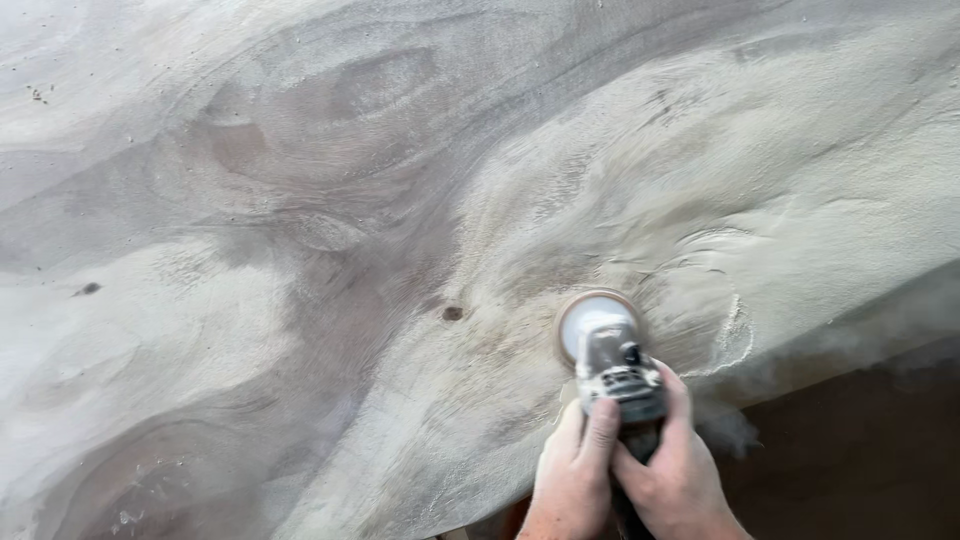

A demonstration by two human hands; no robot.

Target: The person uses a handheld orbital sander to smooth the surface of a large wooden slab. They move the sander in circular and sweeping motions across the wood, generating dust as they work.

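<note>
Seen from above, both hands gripped an angle grinder (618, 372) near the bottom edge of the view. The left hand (572, 478) and the right hand (675, 470) had their fingers closed around the tool's dark body, side by side and touching. Its round sanding disc (590, 320) pressed on a large wooden slab (300, 250), coated in pale dust, with a small dark knot (452, 313) just left of the disc.

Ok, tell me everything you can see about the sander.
The sander is a grey handheld power tool with a round disc at its front, pressed flat on the dusty wood slab near its lower right edge. Both hands grip its body: left hand, right hand. Pale dust lies around it.
</note>
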